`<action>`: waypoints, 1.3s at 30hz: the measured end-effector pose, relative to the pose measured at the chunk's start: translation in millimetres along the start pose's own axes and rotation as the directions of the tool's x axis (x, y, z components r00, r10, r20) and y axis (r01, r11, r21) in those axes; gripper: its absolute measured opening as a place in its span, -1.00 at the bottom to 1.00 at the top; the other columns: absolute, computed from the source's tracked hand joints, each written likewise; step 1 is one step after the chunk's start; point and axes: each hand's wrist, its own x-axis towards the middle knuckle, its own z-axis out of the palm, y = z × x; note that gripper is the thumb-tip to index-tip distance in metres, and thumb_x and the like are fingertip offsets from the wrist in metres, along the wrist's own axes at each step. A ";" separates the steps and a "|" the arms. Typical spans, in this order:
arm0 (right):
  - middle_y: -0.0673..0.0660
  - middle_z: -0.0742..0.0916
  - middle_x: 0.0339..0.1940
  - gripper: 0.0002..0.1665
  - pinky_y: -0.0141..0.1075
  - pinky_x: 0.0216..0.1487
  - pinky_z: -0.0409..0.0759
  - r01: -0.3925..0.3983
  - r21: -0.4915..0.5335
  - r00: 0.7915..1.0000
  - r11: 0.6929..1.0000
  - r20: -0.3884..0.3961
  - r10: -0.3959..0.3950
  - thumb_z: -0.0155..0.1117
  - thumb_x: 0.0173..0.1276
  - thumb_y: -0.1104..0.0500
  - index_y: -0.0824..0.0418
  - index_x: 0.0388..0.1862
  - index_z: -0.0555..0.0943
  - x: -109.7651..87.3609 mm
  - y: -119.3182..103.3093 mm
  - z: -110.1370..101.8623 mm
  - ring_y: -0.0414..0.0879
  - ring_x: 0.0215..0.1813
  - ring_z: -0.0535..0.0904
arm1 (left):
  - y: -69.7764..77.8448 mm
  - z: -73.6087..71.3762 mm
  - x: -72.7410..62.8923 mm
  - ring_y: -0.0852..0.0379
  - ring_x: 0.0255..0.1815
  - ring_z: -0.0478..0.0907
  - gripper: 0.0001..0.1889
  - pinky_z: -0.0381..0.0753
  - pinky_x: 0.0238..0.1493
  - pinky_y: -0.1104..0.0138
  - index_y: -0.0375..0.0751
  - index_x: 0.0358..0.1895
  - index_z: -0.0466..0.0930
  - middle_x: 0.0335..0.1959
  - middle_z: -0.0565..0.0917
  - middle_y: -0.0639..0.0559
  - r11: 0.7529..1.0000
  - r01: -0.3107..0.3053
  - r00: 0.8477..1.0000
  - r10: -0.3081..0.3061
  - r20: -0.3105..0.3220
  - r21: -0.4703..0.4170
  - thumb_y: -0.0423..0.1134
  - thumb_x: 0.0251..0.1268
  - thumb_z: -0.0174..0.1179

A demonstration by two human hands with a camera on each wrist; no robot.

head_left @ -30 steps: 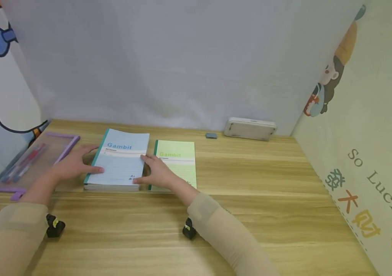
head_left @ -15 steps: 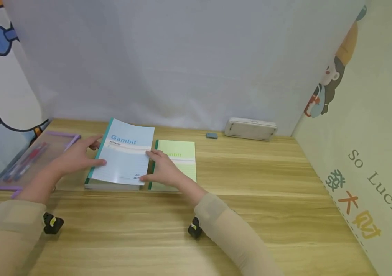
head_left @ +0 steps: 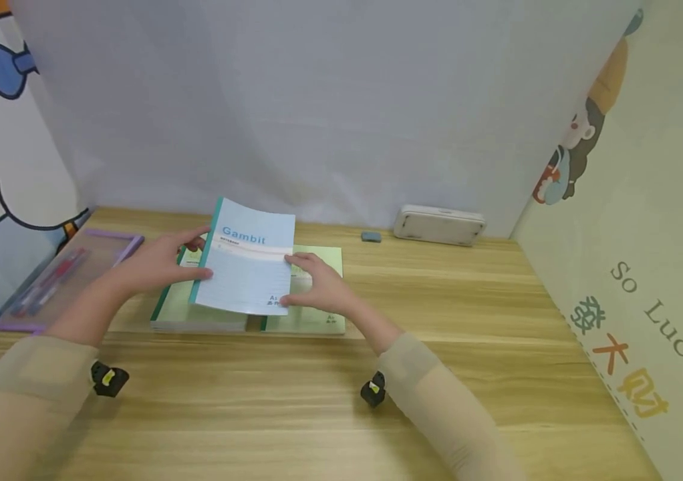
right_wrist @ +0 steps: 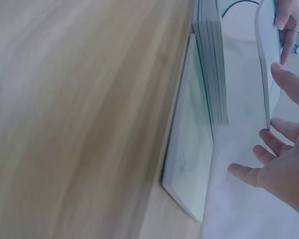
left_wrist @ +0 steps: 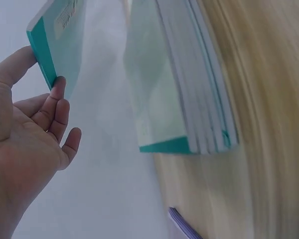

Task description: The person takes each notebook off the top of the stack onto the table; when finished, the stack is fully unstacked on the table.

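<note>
A blue Gambit notebook (head_left: 248,260) with a teal spine is held up in the air between both hands. My left hand (head_left: 158,264) pinches its spine edge, thumb on the cover and fingers behind, as the left wrist view shows. On the opposite edge, my right hand (head_left: 323,287) pinches it the same way. Below it to the left lies a stack of notebooks (head_left: 197,314) topped by a green one. A single green notebook (head_left: 311,321) lies right of the stack, partly covered by the right hand and the blue notebook in the head view.
A clear zip pouch (head_left: 101,267) with purple edging and pens inside lies at the table's left. Near the back stand a white case (head_left: 438,226) and a small blue-grey block (head_left: 371,237). A white curtain (head_left: 317,113) hangs behind the wooden table (head_left: 293,407).
Both hands have lifted the blue notebook off the stack and carried it right, uncovering the green notebook on top of the stack. It now overlaps the single green notebook's left part in the head view.
</note>
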 end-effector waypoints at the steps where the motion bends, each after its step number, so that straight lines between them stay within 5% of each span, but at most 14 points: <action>1: 0.13 0.27 0.47 0.00 -0.02 0.38 0.24 0.002 0.009 1.000 1.000 -0.007 -0.002 0.44 0.11 -0.09 0.09 0.47 0.20 -2.2 1.8 -4.0 0.06 0.46 0.17 | 4.4 -0.6 1.4 -0.20 0.19 0.35 -0.05 0.36 0.08 -0.12 -0.24 0.49 -0.01 0.15 0.46 -0.26 1.000 -0.005 1.000 0.005 0.005 -0.007 0.08 0.14 0.30; 16: 0.18 0.20 0.48 -0.04 0.02 0.34 0.29 0.037 0.107 0.998 0.994 -0.054 -0.031 0.42 0.16 0.03 0.11 0.48 0.18 -41.7 39.2 -66.3 0.10 0.46 0.15 | 51.6 18.7 40.8 -0.18 0.20 0.30 -0.03 0.28 0.23 -0.11 -0.32 0.48 -0.05 0.13 0.45 -0.23 0.980 -0.170 0.983 0.176 0.053 -0.100 -0.11 0.11 0.37; 24: 0.22 0.16 0.49 -0.05 0.06 0.35 0.25 0.038 0.138 0.998 0.990 -0.049 -0.031 0.41 0.18 0.09 0.14 0.48 0.16 -64.5 64.5 -90.8 0.15 0.48 0.09 | 81.1 36.6 67.2 -0.12 0.16 0.36 0.00 0.32 0.22 -0.03 -0.31 0.47 -0.01 0.06 0.50 -0.15 0.973 -0.192 0.979 0.199 0.048 -0.125 -0.15 0.03 0.43; 39: 0.23 0.15 0.50 -0.04 0.12 0.36 0.21 -0.043 0.086 0.998 0.995 -0.052 0.047 0.42 0.16 0.11 0.17 0.48 0.16 -104.8 113.8 -120.7 0.18 0.48 0.06 | 117.2 104.9 103.3 -0.11 0.17 0.41 0.01 0.29 0.25 0.00 -0.29 0.45 0.07 -0.03 0.59 -0.04 0.964 -0.206 0.978 0.210 0.008 -0.166 -0.05 -0.05 0.46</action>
